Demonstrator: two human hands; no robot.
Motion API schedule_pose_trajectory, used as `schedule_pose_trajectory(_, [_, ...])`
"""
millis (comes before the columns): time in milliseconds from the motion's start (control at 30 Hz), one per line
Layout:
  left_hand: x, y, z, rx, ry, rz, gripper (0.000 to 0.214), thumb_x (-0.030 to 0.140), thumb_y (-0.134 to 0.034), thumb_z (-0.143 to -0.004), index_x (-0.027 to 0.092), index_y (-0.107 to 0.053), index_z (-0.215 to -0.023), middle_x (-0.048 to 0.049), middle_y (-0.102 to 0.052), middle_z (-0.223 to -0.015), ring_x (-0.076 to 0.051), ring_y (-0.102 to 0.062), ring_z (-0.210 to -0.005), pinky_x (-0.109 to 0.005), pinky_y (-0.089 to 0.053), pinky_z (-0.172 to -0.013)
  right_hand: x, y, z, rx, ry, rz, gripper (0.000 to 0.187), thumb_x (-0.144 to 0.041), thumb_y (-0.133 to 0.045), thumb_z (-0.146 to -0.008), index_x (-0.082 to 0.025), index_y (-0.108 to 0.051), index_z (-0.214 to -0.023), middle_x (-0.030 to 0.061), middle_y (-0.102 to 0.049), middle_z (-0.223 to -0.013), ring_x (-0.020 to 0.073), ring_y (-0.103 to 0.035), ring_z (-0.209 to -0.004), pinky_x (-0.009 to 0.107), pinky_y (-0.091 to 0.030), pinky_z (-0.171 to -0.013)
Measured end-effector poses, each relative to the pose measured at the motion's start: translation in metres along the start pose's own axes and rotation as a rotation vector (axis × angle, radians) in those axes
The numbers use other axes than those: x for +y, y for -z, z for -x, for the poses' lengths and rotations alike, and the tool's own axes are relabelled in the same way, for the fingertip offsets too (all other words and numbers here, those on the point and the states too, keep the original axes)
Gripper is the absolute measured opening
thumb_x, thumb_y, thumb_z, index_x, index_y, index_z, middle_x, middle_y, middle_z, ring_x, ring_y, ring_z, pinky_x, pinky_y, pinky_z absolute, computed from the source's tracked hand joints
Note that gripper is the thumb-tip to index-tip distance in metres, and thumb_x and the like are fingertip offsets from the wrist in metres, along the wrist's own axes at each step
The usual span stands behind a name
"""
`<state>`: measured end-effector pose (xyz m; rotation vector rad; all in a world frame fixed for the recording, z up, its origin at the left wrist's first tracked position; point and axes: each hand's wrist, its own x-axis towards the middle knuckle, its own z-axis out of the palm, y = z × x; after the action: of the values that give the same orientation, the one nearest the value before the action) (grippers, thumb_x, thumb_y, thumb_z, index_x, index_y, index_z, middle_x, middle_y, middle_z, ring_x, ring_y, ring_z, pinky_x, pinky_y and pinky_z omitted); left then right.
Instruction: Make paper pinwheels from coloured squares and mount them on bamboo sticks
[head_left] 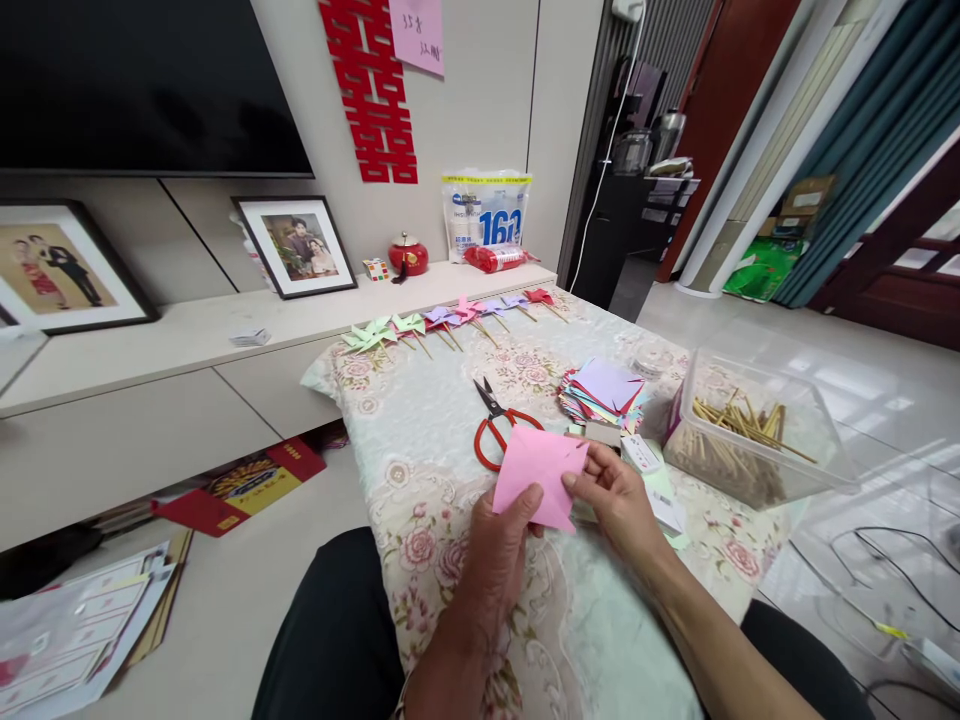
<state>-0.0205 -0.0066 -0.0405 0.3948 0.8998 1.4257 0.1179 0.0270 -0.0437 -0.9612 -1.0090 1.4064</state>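
Paper (pixel 531 470) is hovering over cloth (pixel 427 440), left hand (pixel 501 540) gripping its lower left, right hand (pixel 616 492) pinching its right edge. Step in hand is probably working the slit side, detail blurring; next move is calling for light, steady pinching. Scissors (pixel 496 409) lying just beyond.

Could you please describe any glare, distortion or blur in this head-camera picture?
Head view: glare on the shiny floor at right; wide-angle distortion, with the side of the television and the curtain slanting; loose papers at lower left look soft; the pink paper held by the left hand and right hand looks fairly clear.
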Motion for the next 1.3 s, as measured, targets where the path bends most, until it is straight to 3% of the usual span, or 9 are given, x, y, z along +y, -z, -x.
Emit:
schedule_pose_trajectory(167, [0.001,0.002,0.001,-0.161,0.031,-0.028,0.035,0.034,-0.085,-0.065,0.01,-0.076,-0.089,-0.0066,-0.075,-0.076,-0.015,-0.062,-0.063,-0.024,-0.045,-0.057,-0.008,0.01,-0.009,0.088,0.123,0.086,0.063,-0.034,-0.086,-0.07,-0.023,-0.061,-0.127,0.0,-0.072,-0.08,0.0143,-0.064,-0.066,0.025,-0.048,-0.059])
schedule_pose_trajectory(333, [0.005,-0.001,0.003,-0.109,0.045,0.021,0.043,0.049,-0.079,-0.07,0.01,-0.074,-0.088,-0.011,-0.077,-0.081,-0.024,-0.07,-0.075,-0.032,-0.053,-0.068,-0.019,0.014,-0.012,0.029,0.138,0.218,0.069,-0.038,-0.082,-0.073,-0.021,-0.057,-0.135,-0.0004,-0.07,-0.078,0.0154,-0.062,-0.065,0.027,-0.046,-0.059])
schedule_pose_trajectory(500, [0.006,-0.005,0.005,-0.191,0.044,-0.023,0.042,0.04,-0.081,-0.071,0.009,-0.076,-0.099,-0.0121,-0.078,-0.086,-0.026,-0.072,-0.083,-0.034,-0.054,-0.075,-0.019,0.009,-0.012,-0.022,0.129,0.21,0.064,-0.037,-0.082,-0.072,-0.023,-0.06,-0.13,-0.001,-0.071,-0.078,0.015,-0.062,-0.065,0.028,-0.047,-0.06])
schedule_pose_trajectory(700, [-0.008,0.004,-0.003,-0.087,-0.02,-0.14,0.033,0.036,-0.087,-0.064,0.012,-0.078,-0.086,-0.0059,-0.074,-0.071,-0.018,-0.065,-0.061,-0.028,-0.051,-0.061,-0.009,0.006,-0.01,-0.07,0.174,0.229,0.056,-0.033,-0.078,-0.078,-0.024,-0.061,-0.13,0.0001,-0.072,-0.083,0.0151,-0.064,-0.069,0.028,-0.049,-0.062])
schedule_pose_trajectory(900, [-0.014,0.016,-0.012,0.057,-0.137,-0.301,0.025,0.035,-0.084,-0.066,0.013,-0.078,-0.074,-0.0022,-0.07,-0.065,-0.016,-0.059,-0.057,-0.026,-0.046,-0.056,-0.002,0.009,-0.008,-0.051,0.393,0.469,0.051,-0.027,-0.074,-0.083,-0.025,-0.06,-0.133,0.0038,-0.07,-0.098,0.0181,-0.065,-0.085,0.035,-0.053,-0.078])
schedule_pose_trajectory(1133, [-0.009,0.013,-0.013,0.198,-0.184,-0.226,0.027,0.037,-0.085,-0.06,0.014,-0.075,-0.071,0.0004,-0.069,-0.062,-0.014,-0.058,-0.055,-0.025,-0.046,-0.056,0.001,0.008,-0.003,-0.075,0.335,0.479,0.051,-0.034,-0.07,-0.087,-0.024,-0.058,-0.135,0.009,-0.067,-0.111,0.0191,-0.066,-0.085,0.038,-0.056,-0.08])
schedule_pose_trajectory(1300, [-0.002,0.007,-0.01,0.227,-0.175,-0.097,0.028,0.034,-0.085,-0.06,0.015,-0.075,-0.079,-0.0018,-0.074,-0.072,-0.016,-0.065,-0.063,-0.026,-0.05,-0.062,-0.003,0.008,-0.001,0.087,0.315,0.465,0.049,-0.04,-0.074,-0.082,-0.024,-0.063,-0.126,0.0097,-0.068,-0.114,0.0204,-0.066,-0.085,0.039,-0.055,-0.081])
